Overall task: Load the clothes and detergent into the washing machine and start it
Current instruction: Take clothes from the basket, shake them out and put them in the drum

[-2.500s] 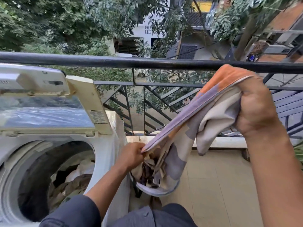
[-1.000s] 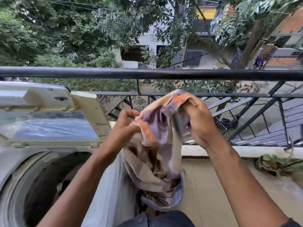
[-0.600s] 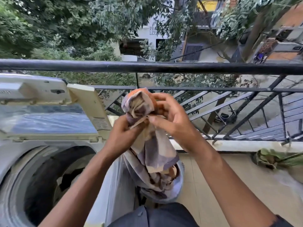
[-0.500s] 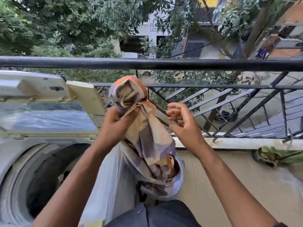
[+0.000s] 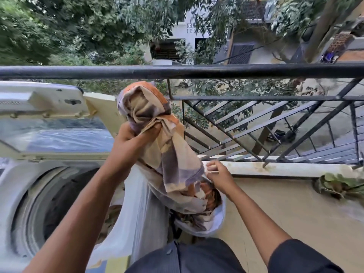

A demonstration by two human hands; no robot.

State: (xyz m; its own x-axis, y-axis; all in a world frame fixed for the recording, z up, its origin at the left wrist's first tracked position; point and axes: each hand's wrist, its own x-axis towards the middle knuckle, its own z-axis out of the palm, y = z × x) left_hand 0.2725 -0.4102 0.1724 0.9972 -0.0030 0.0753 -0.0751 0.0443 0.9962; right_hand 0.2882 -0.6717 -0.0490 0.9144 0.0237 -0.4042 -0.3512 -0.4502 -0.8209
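My left hand (image 5: pixel 136 139) is clenched round the bunched upper part of the patterned cloth (image 5: pixel 157 138), thumb and fingers wrapped over a gathered fold, holding it up w/ the orange-edged top of the bundle standing above my fist. That's the grip; now L to R.

Far left: the washing machine (image 5: pixel 17 174), top-loader, its lid (image 5: pixel 55 123) raised and tilted back toward the railing. The drum opening (image 5: pixel 65 196) is dark and blurred; there's prob. some cloth inside low down, but I can't make it out properly. A pale plastic cover (image 5: pixel 141 213) hangs down the machine's right side, just beside my left forearm.

Centre: the cloth is beige, purple and orange. It hangs from my left fist down & to the right, and its lower end is still in the white laundry basket (image 5: pixel 218 219), which sits on the floor just right of the machine, near my knees. More fabric is heaped in the basket under it.

Right of that: my right hand (image 5: pixel 218 174) is down at the basket's far edge, fingers curled, pinching the lower part of the cloth where it meets the heap.

Behind everything the black balcony railing (image 5: pixel 197 70) runs across, w/ trees & buildings beyond. Far right, some green leaves (image 5: pixel 338 184) lie on the tan floor (image 5: pixel 295 209) against the ledge.
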